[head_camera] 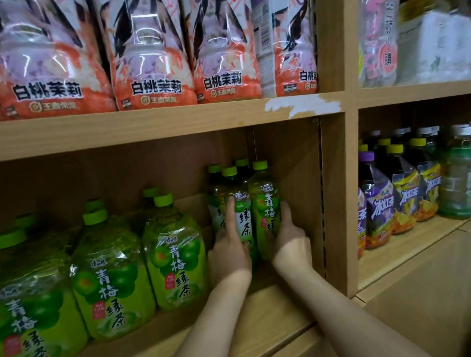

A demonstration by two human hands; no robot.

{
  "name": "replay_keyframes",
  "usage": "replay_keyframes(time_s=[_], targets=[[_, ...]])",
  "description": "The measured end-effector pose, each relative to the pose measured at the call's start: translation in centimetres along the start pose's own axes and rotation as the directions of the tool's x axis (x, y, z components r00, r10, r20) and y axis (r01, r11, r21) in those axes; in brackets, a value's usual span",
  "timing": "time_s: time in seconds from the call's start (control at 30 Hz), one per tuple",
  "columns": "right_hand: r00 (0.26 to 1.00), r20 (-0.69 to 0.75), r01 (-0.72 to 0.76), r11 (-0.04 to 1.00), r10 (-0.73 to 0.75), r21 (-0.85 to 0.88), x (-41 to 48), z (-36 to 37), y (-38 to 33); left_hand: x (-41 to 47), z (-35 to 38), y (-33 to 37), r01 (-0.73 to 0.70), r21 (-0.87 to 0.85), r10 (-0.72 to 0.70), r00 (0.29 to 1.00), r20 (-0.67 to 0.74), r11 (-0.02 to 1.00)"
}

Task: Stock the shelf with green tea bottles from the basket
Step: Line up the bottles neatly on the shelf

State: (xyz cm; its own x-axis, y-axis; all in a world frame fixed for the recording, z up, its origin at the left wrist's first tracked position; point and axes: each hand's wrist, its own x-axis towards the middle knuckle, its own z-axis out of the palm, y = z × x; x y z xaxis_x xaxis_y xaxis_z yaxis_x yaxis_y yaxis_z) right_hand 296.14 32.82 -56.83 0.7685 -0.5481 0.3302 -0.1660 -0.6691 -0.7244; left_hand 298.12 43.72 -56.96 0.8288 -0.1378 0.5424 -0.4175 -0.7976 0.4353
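Both of my hands reach deep into the lower wooden shelf (273,305). My left hand (228,248) wraps a slim green tea bottle (239,202) with a lime cap. My right hand (290,238) grips a second slim green tea bottle (263,201) standing right beside it. Two more slim green tea bottles (216,189) stand behind them by the back wall. The basket is out of view.
Large green tea bottles (175,250) fill the shelf to the left, close to my left wrist. A wooden divider (336,201) closes the bay on the right. Beyond it stand purple and yellow iced tea bottles (382,200). Peach-labelled bottles (153,61) line the shelf above.
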Motion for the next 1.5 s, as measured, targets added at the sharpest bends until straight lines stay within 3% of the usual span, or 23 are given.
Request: replay_keyframes(time_s=[0.27, 0.33, 0.43, 0.5, 0.7, 0.83, 1.0, 1.1, 1.2, 1.37, 1.5], targets=[[0.995, 0.096, -0.013, 0.988, 0.028, -0.155, 0.7, 0.1, 0.1, -0.2, 0.2, -0.3, 0.008, -0.089, -0.01, 1.0, -0.028, 0.996], [0.997, 0.074, 0.012, 0.997, -0.007, -0.072, -0.1, 0.0, 0.4, -0.3, 0.2, -0.2, 0.026, -0.13, -0.03, 0.999, -0.031, 0.991], [0.983, -0.048, 0.181, 0.975, -0.176, 0.126, -1.6, -0.2, 0.5, -0.4, 0.1, 0.0, 0.032, -0.182, -0.04, 0.998, -0.039, 0.983], [0.979, -0.014, 0.203, 0.959, -0.204, 0.2, -1.8, -0.3, 0.4, -0.4, 0.0, 0.0, 0.04, -0.2, -0.046, 0.999, -0.027, 0.979], [0.973, 0.141, 0.147, 0.959, -0.185, 0.243, -1.6, -1.3, 0.4, -0.7, -0.7, 0.4, 0.059, -0.22, -0.049, 0.998, 0.05, 0.974], [0.962, 0.257, -0.013, 0.93, -0.088, 0.367, -2.2, -3.6, 0.1, -1.3, -1.8, 0.8, 0.12, -0.322, -0.071, 0.984, 0.161, 0.939], [0.963, 0.236, 0.052, 0.949, -0.13, 0.31, -5.1, -8.2, -0.4, -2.0, -4.0, 1.6, 0.162, -0.328, -0.073, 0.961, 0.266, 0.931], [0.951, 0.251, 0.116, 0.961, -0.18, 0.251, -7.6, -11.3, -0.2, -3.7, -5.9, 1.8, 0.016, -0.351, 0.032, 0.991, 0.131, 0.936], [0.934, 0.231, 0.26, 0.962, -0.271, 0.077, -10.3, -14.2, 0.5, -6.9, -7.3, 2.7, -0.133, -0.463, 0.178, 0.982, 0.055, 0.877], [0.875, 0.335, 0.448, 0.846, -0.35, -0.287, -15.3, -19.0, 2.4, -13.7, -7.6, 6.5, -0.232, -0.616, 0.39, 0.911, 0.133, 0.753], [0.896, 0.374, 0.404, 0.793, -0.241, -0.457, -19.1, -23.6, 5.0, -17.9, -7.4, 10.3, -0.386, -0.635, 0.587, 0.799, 0.133, 0.669]])
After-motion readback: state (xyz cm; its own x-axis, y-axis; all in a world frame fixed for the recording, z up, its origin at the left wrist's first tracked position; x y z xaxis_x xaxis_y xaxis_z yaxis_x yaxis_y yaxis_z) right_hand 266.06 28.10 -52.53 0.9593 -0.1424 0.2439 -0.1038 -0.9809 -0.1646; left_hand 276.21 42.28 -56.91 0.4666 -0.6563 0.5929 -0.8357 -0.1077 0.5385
